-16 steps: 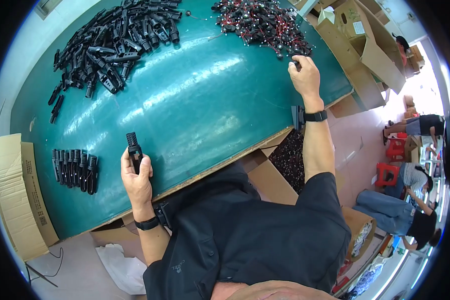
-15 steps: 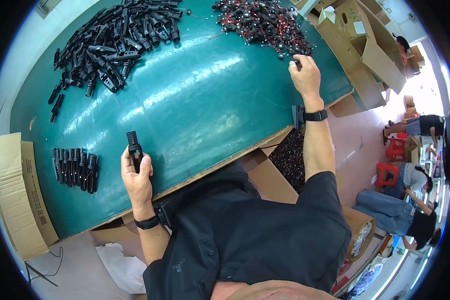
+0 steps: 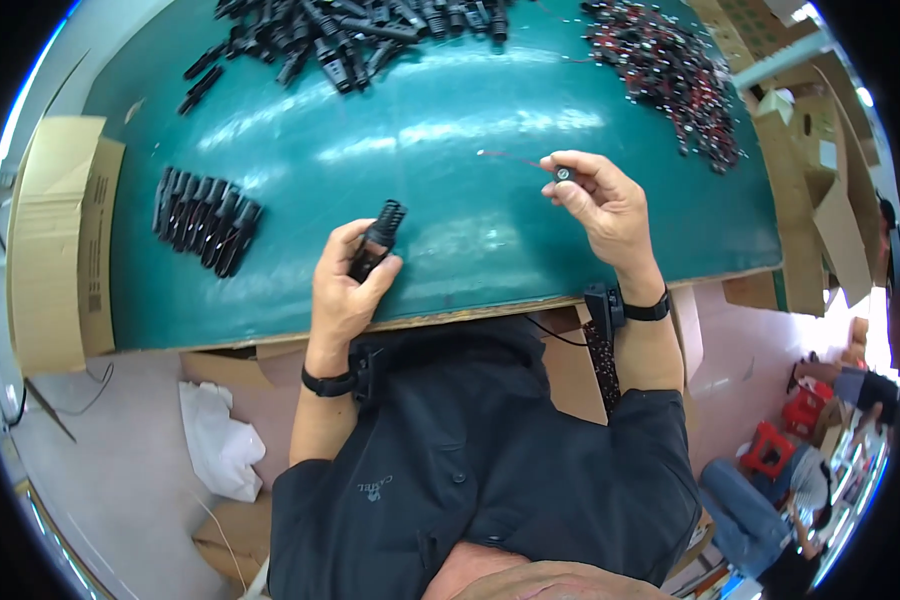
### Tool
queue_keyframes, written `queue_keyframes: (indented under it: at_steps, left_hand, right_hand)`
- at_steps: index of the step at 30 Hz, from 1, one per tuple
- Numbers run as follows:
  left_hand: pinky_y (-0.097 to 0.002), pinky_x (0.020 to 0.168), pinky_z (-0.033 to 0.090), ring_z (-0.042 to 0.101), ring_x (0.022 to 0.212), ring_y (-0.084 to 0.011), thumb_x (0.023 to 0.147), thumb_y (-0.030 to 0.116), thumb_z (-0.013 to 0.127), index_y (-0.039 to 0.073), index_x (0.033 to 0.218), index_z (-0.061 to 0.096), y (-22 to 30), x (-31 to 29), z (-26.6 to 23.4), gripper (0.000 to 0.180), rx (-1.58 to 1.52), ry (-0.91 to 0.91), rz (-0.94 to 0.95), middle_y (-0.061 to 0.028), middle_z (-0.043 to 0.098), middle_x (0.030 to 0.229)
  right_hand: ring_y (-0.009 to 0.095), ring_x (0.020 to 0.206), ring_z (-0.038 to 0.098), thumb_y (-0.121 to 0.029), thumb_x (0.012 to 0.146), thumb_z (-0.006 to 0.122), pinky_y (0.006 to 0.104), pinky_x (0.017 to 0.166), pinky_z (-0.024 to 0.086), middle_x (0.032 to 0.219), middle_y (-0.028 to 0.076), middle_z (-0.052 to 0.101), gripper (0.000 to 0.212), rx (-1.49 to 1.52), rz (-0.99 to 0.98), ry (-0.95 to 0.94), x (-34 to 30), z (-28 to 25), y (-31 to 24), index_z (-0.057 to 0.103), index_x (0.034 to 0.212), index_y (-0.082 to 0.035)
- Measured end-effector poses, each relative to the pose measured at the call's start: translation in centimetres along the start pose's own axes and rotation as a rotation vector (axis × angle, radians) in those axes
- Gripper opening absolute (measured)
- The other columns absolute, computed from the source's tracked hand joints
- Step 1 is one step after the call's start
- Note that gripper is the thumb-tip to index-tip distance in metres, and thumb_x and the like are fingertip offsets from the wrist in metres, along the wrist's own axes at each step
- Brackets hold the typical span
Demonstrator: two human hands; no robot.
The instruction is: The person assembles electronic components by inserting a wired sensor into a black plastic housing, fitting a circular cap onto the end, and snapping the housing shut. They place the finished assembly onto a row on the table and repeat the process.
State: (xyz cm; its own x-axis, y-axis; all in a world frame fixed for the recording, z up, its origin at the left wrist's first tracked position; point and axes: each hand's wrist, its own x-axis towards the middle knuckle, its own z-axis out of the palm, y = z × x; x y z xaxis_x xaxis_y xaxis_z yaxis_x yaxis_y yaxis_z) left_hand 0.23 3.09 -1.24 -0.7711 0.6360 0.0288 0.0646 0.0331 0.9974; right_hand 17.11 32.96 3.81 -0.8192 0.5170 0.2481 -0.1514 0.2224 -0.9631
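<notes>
Over the near part of the green table (image 3: pixel 450 235), my left hand (image 3: pixel 344 285) is closed around a black plastic housing (image 3: pixel 382 232) with a ribbed end pointing up and away. To its right, my right hand (image 3: pixel 607 205) pinches a small round black component (image 3: pixel 564 174) between thumb and fingers; a thin red wire (image 3: pixel 510 156) trails from it to the left. A row of several black housings (image 3: pixel 205 222) lies side by side at the left, with reddish wires showing in some of them.
A large pile of black housings (image 3: pixel 360 30) covers the table's far middle. Small components with red wires (image 3: pixel 670 85) are heaped at the far right. An upright cardboard flap (image 3: pixel 55 240) stands at the left edge, open cartons (image 3: pixel 815 180) at the right. People and red stools (image 3: pixel 770 450) are beyond.
My right hand has come back from the heap of wired components toward my left hand, carrying one component. The left hand still holds the housing, now tilted more to the right. The view has shifted.
</notes>
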Motion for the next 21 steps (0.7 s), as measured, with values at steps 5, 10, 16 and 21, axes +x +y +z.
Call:
queue_keyframes:
  at_steps: [5, 10, 16, 21]
  left_hand:
    - [-0.0263, 0.086, 0.051, 0.062, 0.093, -0.0101, 0.088, 0.004, 0.083, 0.004, 0.131, 0.068, 0.6, -0.7, -0.2, 0.046, 0.136, 0.010, 0.068, -0.0010, 0.067, 0.103]
    - [-0.0268, 0.084, 0.052, 0.062, 0.093, -0.0102, 0.088, 0.008, 0.083, 0.004, 0.132, 0.069, 0.8, -1.0, -0.8, 0.046, 0.264, 0.002, 0.077, -0.0022, 0.068, 0.104]
    - [-0.0269, 0.083, 0.052, 0.063, 0.091, -0.0104, 0.090, 0.012, 0.084, 0.003, 0.133, 0.069, 0.1, -1.2, -0.8, 0.047, 0.155, -0.033, 0.031, -0.0025, 0.069, 0.102]
    - [-0.0269, 0.083, 0.053, 0.063, 0.092, -0.0104, 0.090, 0.013, 0.084, 0.003, 0.133, 0.069, -0.3, -1.2, -0.9, 0.047, 0.152, -0.034, 0.023, -0.0022, 0.070, 0.103]
  right_hand:
    - [0.013, 0.086, 0.072, -0.012, 0.106, 0.069, 0.0258, 0.076, 0.060, 0.109, 0.010, 0.075, 0.023, 0.146, 0.006, -0.149, 0.1, 4.4, 0.8, 0.070, 0.125, 0.001]
    - [0.013, 0.078, 0.071, -0.014, 0.106, 0.068, 0.0249, 0.069, 0.059, 0.098, 0.008, 0.075, 0.022, 0.266, 0.140, -0.105, 0.2, 6.9, 1.0, 0.071, 0.123, 0.000]
    - [0.012, 0.077, 0.071, -0.012, 0.106, 0.068, 0.0254, 0.069, 0.060, 0.094, 0.007, 0.072, 0.023, 0.395, 0.284, -0.125, 0.4, 7.6, 1.0, 0.070, 0.126, 0.000]
    - [0.013, 0.080, 0.071, -0.007, 0.105, 0.068, 0.0269, 0.071, 0.062, 0.099, 0.009, 0.071, 0.027, 0.446, 0.318, -0.139, -0.1, 7.6, 0.8, 0.067, 0.131, 0.002]
